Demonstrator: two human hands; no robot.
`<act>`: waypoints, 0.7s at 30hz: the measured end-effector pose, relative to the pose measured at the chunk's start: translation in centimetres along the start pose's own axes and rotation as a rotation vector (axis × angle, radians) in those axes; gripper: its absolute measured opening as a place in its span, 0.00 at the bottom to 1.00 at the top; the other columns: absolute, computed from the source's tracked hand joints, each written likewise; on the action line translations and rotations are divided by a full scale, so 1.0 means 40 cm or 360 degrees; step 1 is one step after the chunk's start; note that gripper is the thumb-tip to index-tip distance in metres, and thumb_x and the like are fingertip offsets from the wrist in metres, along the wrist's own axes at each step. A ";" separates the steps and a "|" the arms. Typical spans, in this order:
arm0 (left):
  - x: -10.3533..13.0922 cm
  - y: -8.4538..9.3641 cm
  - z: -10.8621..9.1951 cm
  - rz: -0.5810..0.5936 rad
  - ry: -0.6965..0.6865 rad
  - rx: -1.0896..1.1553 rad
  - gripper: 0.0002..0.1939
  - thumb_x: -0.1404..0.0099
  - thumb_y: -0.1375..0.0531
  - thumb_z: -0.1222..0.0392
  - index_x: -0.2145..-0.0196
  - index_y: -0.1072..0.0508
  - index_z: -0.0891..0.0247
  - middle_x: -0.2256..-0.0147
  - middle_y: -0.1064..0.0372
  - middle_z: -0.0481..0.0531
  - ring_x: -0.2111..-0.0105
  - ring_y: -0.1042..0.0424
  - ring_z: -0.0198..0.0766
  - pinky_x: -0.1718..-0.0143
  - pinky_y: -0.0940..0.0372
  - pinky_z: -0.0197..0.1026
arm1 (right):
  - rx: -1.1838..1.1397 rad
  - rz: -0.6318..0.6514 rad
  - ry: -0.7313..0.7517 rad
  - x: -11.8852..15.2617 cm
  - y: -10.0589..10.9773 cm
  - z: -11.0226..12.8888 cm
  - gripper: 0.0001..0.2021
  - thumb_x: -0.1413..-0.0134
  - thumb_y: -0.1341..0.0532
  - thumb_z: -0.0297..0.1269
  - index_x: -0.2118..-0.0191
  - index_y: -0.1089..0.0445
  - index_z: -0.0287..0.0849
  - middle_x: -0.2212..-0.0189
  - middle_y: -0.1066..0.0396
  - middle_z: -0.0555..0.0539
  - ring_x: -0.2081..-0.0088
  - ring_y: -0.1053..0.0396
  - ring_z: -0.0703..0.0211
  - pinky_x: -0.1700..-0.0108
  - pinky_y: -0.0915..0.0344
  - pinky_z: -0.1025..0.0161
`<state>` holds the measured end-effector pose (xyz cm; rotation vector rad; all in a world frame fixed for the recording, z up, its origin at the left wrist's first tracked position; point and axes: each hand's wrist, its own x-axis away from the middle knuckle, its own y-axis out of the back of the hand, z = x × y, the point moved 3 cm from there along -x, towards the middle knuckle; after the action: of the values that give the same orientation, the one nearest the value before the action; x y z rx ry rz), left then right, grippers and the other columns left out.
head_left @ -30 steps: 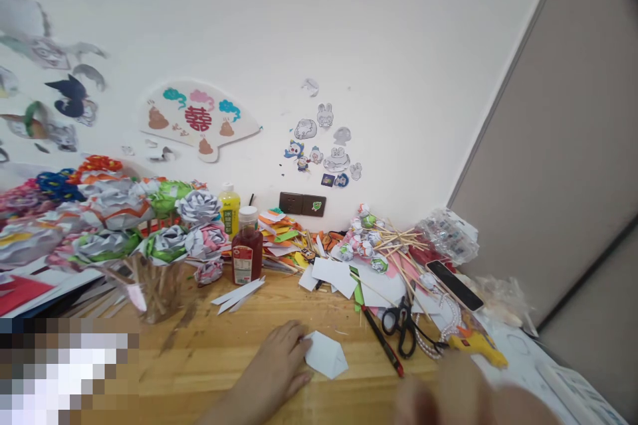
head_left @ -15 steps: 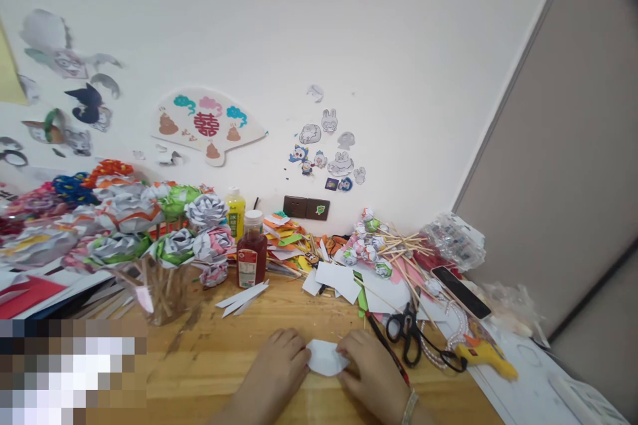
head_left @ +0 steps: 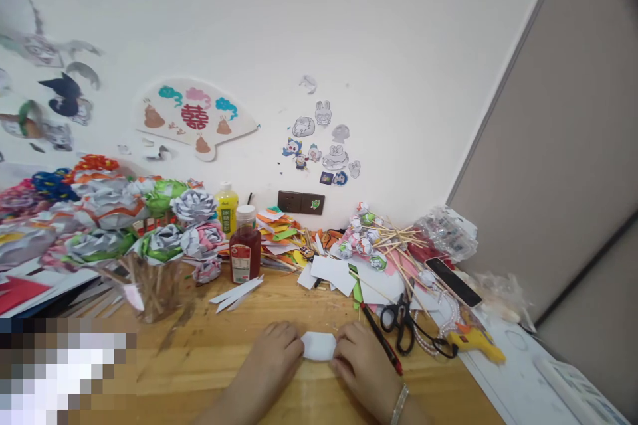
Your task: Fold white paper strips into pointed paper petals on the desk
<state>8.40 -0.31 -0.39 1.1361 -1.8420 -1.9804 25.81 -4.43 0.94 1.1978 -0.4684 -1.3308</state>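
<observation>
A small white folded piece of paper is held between my two hands, low in the middle of the view, just over the wooden table. My left hand has its fingers closed on the left end of the paper. On the right end, my right hand pinches it between thumb and fingers. The tips of my left hand's fingers are partly hidden behind the paper's edge.
Black scissors, a red-black pen and a yellow glue gun lie right. A phone is behind them. White paper strips, a red bottle and paper flowers in a clear cup stand left.
The view has shifted slightly, so the surroundings sit a little further left. The white paper looks flatter and more level between my hands, which still hold its ends.
</observation>
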 end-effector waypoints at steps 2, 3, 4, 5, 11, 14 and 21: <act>0.000 0.001 0.003 -0.0003 0.0071 0.0131 0.04 0.39 0.42 0.68 0.72 0.31 0.62 0.69 0.33 0.50 0.67 0.35 0.40 0.66 0.40 0.40 | -0.0042 -0.0002 -0.0096 -0.005 -0.002 -0.002 0.06 0.54 0.38 0.23 0.72 0.32 0.42 0.67 0.32 0.50 0.62 0.37 0.57 0.60 0.43 0.63; -0.001 0.004 0.004 -0.0003 0.0110 0.0197 0.04 0.39 0.42 0.67 0.72 0.31 0.62 0.68 0.33 0.50 0.66 0.35 0.40 0.66 0.40 0.40 | -0.0062 -0.0007 -0.0137 -0.008 -0.003 -0.003 0.06 0.54 0.38 0.23 0.73 0.32 0.42 0.68 0.33 0.50 0.62 0.37 0.57 0.60 0.43 0.63; -0.001 0.007 0.003 0.0000 0.0146 0.0258 0.04 0.40 0.43 0.67 0.72 0.31 0.62 0.68 0.33 0.50 0.66 0.35 0.40 0.66 0.40 0.40 | -0.0077 -0.0014 -0.0173 -0.010 -0.005 -0.005 0.06 0.54 0.37 0.24 0.73 0.32 0.41 0.68 0.33 0.49 0.62 0.37 0.57 0.60 0.43 0.63; -0.002 0.011 0.003 0.0006 0.0179 0.0312 0.05 0.40 0.43 0.68 0.72 0.31 0.62 0.68 0.34 0.50 0.66 0.35 0.40 0.66 0.40 0.40 | -0.0087 -0.0021 -0.0200 -0.012 -0.008 -0.007 0.06 0.54 0.37 0.24 0.73 0.33 0.41 0.68 0.33 0.49 0.62 0.37 0.57 0.60 0.43 0.63; -0.012 0.025 -0.007 0.0008 0.0333 0.0402 0.07 0.39 0.46 0.68 0.73 0.31 0.62 0.68 0.34 0.50 0.64 0.36 0.41 0.63 0.40 0.41 | -0.0065 -0.0068 -0.0299 -0.015 -0.021 -0.016 0.06 0.54 0.38 0.24 0.75 0.33 0.41 0.69 0.34 0.49 0.63 0.37 0.56 0.61 0.43 0.63; -0.017 0.023 -0.012 0.0030 0.0377 0.0328 0.07 0.38 0.46 0.66 0.73 0.31 0.62 0.68 0.34 0.52 0.64 0.35 0.42 0.62 0.40 0.42 | -0.0015 -0.0056 -0.0339 -0.020 -0.025 -0.019 0.06 0.54 0.38 0.25 0.76 0.33 0.41 0.70 0.33 0.48 0.63 0.37 0.56 0.61 0.43 0.63; -0.029 0.005 -0.014 0.0067 0.0438 0.0139 0.07 0.39 0.46 0.67 0.73 0.29 0.64 0.68 0.33 0.53 0.64 0.35 0.43 0.62 0.40 0.43 | 0.0150 -0.0043 -0.0331 -0.031 -0.034 -0.020 0.05 0.52 0.40 0.26 0.76 0.33 0.41 0.71 0.33 0.47 0.65 0.37 0.54 0.63 0.44 0.62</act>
<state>9.48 -0.05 0.28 1.3089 -1.8055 -1.6396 25.50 -2.72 -0.09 1.1508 -0.6724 -1.4777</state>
